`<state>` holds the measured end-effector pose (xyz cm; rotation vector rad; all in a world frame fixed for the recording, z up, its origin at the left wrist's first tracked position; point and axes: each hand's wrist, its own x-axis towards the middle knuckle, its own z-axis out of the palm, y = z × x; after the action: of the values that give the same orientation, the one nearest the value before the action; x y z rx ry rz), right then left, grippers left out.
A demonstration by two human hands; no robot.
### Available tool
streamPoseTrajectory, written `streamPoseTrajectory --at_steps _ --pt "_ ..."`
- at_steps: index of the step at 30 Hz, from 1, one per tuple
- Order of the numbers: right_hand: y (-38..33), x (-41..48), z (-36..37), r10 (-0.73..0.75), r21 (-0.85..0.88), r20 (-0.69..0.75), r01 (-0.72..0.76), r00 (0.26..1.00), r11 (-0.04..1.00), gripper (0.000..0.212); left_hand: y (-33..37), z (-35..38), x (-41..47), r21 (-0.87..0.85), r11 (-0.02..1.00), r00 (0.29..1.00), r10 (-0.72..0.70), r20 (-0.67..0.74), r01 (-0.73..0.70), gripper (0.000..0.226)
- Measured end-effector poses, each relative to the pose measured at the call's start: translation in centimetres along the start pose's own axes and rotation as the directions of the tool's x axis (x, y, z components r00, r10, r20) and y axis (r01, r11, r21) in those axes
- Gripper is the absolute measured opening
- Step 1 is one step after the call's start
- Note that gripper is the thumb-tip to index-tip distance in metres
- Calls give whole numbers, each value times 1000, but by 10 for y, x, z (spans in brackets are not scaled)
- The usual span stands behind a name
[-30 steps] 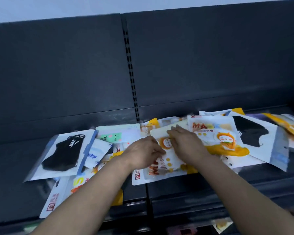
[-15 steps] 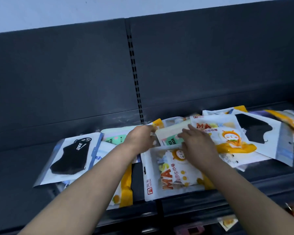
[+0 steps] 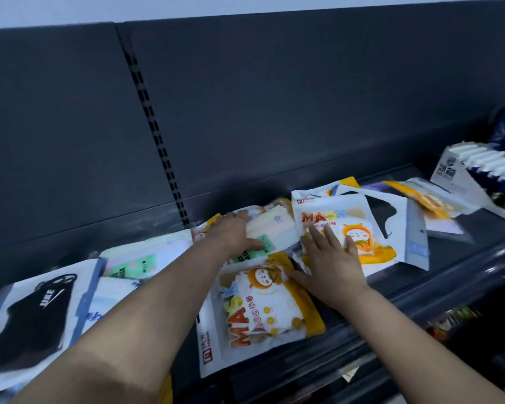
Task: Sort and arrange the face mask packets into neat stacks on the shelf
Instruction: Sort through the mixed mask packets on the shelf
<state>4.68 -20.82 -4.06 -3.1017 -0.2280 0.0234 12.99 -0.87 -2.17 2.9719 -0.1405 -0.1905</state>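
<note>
Head view. Your left hand (image 3: 233, 231) grips a pastel packet (image 3: 270, 228) with a green label, fingers over its far edge and thumb on the label. Your right hand (image 3: 330, 258) lies flat and spread, palm down, holding nothing, with its fingers on an orange cartoon packet (image 3: 347, 228) marked MASK. Just beneath that wrist, nearer you, a second orange packet (image 3: 263, 310) lies turned sideways on the dark shelf (image 3: 464, 258), its near edge over the shelf front. To the right of your right hand a white packet with a black mask (image 3: 403, 223) sits partly under the orange one. Left of your left forearm: a second pastel packet (image 3: 140, 258), then a black mask packet (image 3: 38, 310) with a white logo. Far right, an open carton (image 3: 478, 176) of white packs. All packets lie loose and overlapping; no neat stack is formed.
</note>
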Motion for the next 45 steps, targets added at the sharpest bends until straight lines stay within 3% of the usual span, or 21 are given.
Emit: streamPoseTrajectory --at_steps 4,7,12,14,18,21,24,27,33,37,45 --pt "0 4 -4 -27 59 -18 28 999 998 89 2 -7 4 12 1000 988 -5 -155 7 104" --pt "-8 4 -4 -96 84 -44 99 994 992 93 2 -16 4 85 996 977 28 -212 -10 102" --pt "-12 6 -3 -96 99 -29 99 995 990 91 -9 -23 3 55 994 976 106 -189 -98 68" --pt "-12 6 -5 -98 86 -23 99 995 991 90 -15 -27 0 -4 996 964 84 -252 -88 56" --pt "-21 10 -12 -134 75 -61 138 989 988 78 -26 -45 -16 -130 989 853 -8 -522 -70 48" --pt "-39 16 -19 -211 110 -138 226 968 968 61 -37 -63 -36 -141 989 802 -51 -595 -42 48" --pt "-66 23 -24 -340 134 -156 361 927 923 43 -58 -76 -65 -243 966 770 -218 -600 84 47" --pt "-99 26 -25 -435 184 -173 462 884 867 28 -94 -78 -103 -486 851 716 -463 -522 196 45" --pt "-171 22 -18 -577 237 -112 586 809 775 36 -163 -55 -188 -672 632 555 -741 -378 385 38" --pt "-209 15 -13 -610 278 -94 609 787 743 36 -201 -42 -229 -684 537 449 -831 -328 493 38" --pt "-269 7 -5 -646 320 -95 637 758 701 45 -255 -31 -264 -618 491 388 -869 -305 614 44"
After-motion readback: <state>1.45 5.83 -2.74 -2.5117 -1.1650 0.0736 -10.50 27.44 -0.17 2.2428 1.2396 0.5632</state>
